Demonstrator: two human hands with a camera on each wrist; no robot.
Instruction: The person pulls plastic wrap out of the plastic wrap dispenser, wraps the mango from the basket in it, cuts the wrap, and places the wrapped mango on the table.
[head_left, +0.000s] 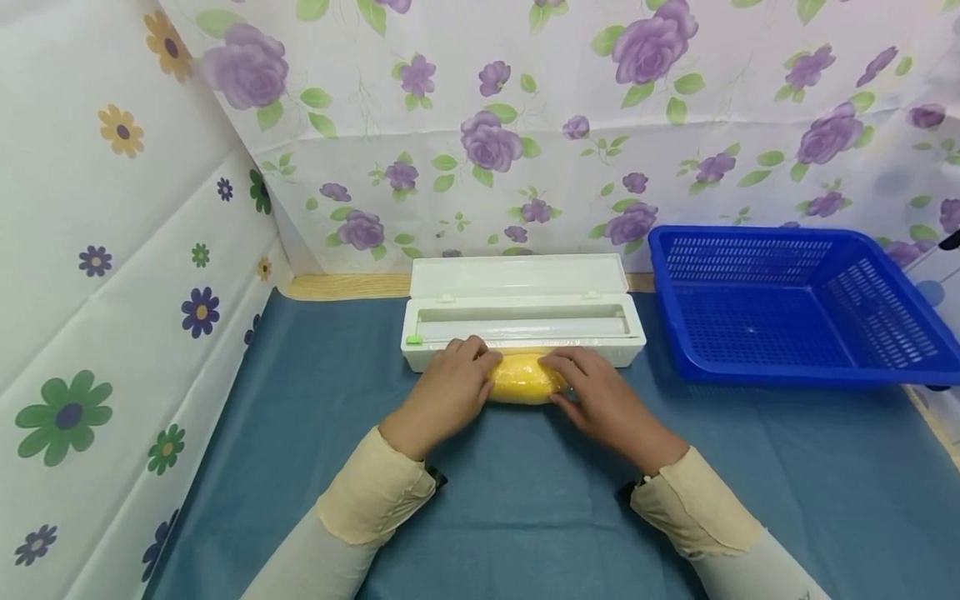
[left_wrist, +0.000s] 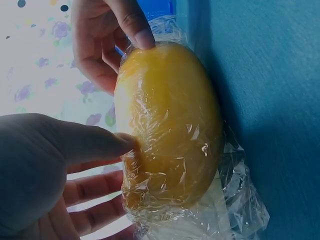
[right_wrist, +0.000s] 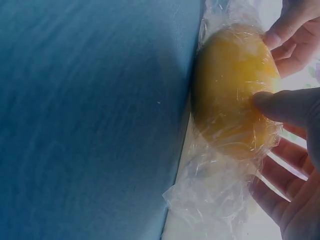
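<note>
A smooth yellow oval fruit (head_left: 522,379), wrapped in clear cling film (left_wrist: 242,195), lies against the front of a white cling film dispenser (head_left: 517,360). My left hand (head_left: 447,390) grips its left end, the thumb (left_wrist: 102,145) pressing on the wrapped surface in the left wrist view. At the other end my right hand (head_left: 600,398) holds it with thumb and fingers. Loose crumpled film sticks out past both ends of the fruit. Whether it is a mango or a small melon I cannot tell.
The dispenser's lid (head_left: 517,277) is tipped back, with a film roll (head_left: 521,326) inside and a green slider (head_left: 414,340) at the left. A blue plastic basket (head_left: 817,373) stands to the right. Blue cloth (head_left: 525,517) covers the table; flowered sheets (head_left: 450,108) hang behind and left.
</note>
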